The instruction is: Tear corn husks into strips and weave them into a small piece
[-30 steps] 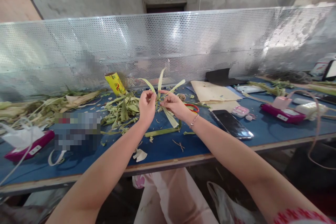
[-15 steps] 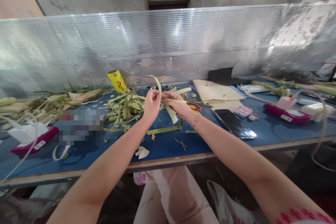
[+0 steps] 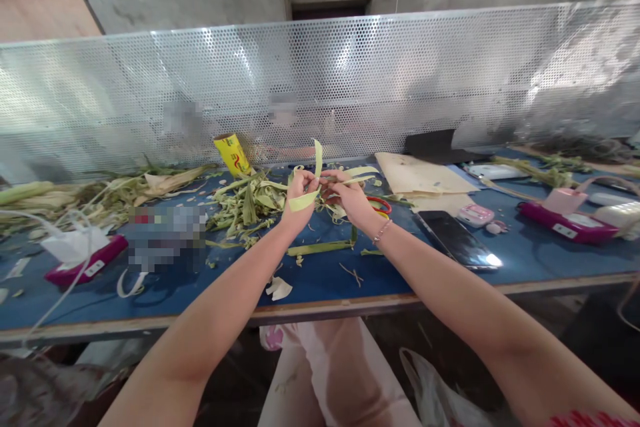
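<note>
Left hand [image 3: 301, 185] and right hand [image 3: 346, 195] pinch pale-green, flat leaf strips [image 3: 319, 157] at mid-frame.
Hard pulling could tear them.

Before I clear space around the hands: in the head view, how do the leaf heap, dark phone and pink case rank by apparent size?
Largest to smallest:
1. leaf heap
2. dark phone
3. pink case

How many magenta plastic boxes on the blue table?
2: one magenta plastic box left of the left hand, another box right of the right hand. More may be hidden.
</note>
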`<action>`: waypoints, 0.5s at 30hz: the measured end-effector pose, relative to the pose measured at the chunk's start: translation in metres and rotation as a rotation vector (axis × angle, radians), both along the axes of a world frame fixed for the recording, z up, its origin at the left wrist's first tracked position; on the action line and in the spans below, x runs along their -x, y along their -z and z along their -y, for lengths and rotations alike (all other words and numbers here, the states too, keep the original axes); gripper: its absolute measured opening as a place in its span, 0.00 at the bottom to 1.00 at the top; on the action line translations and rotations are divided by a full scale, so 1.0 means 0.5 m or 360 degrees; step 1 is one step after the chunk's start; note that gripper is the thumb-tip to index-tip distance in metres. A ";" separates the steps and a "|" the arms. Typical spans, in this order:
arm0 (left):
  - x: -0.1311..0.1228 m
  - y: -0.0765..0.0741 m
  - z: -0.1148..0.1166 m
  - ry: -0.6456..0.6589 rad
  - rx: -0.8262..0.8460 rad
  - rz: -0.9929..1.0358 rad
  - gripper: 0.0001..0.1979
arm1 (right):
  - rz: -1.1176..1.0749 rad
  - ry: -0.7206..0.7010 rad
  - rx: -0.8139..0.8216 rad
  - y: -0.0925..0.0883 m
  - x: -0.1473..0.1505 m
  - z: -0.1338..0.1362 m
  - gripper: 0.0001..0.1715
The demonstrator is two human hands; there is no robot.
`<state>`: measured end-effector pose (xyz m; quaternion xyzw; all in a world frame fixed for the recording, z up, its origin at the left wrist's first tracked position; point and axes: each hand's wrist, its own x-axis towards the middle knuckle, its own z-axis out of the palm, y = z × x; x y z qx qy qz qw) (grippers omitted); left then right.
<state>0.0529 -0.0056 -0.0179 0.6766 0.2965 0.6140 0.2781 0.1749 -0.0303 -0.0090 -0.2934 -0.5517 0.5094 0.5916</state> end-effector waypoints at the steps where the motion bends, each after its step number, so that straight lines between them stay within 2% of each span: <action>1: 0.001 0.003 -0.003 -0.0017 -0.0005 -0.0033 0.04 | 0.0012 0.0013 -0.0014 0.000 -0.001 -0.001 0.15; 6: -0.001 -0.004 0.012 -0.0116 0.0037 -0.0068 0.03 | 0.0042 0.0015 -0.0095 0.003 0.000 -0.003 0.15; 11: -0.007 -0.009 0.029 -0.0036 0.0184 -0.0072 0.04 | 0.0212 0.0091 -0.0226 0.022 -0.006 -0.021 0.18; 13: -0.005 0.000 0.020 -0.0074 0.0202 -0.0100 0.05 | 0.0373 0.0280 -0.0323 0.016 -0.019 -0.024 0.21; 15: 0.000 0.013 0.005 -0.0195 0.0250 -0.0063 0.04 | 0.0472 0.0785 -0.0475 -0.010 -0.026 -0.014 0.23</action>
